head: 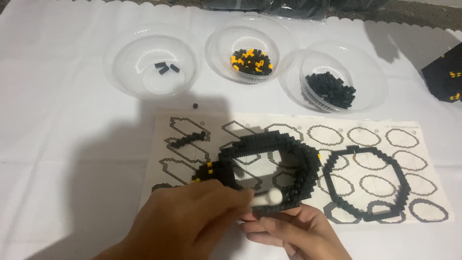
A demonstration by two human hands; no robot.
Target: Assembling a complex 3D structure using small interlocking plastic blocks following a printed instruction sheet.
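My left hand [185,219] grips a white stick-like tool [267,198] and presses its tip against the near wall of a black ring-shaped brick model [298,166] with a few yellow bricks at its left end. My right hand [296,231] supports that model from below at its near edge. The model rests over a printed instruction sheet [433,192]. A flat black brick ring [365,183] lies on the sheet to the right, apart from both hands.
Three clear plastic bowls stand at the back: the left bowl [139,77] has three black bricks, the middle bowl [224,45] black and yellow bricks, the right bowl [370,82] black bricks. A short black brick strip [188,139] lies on the sheet. A black block [445,74] sits far right.
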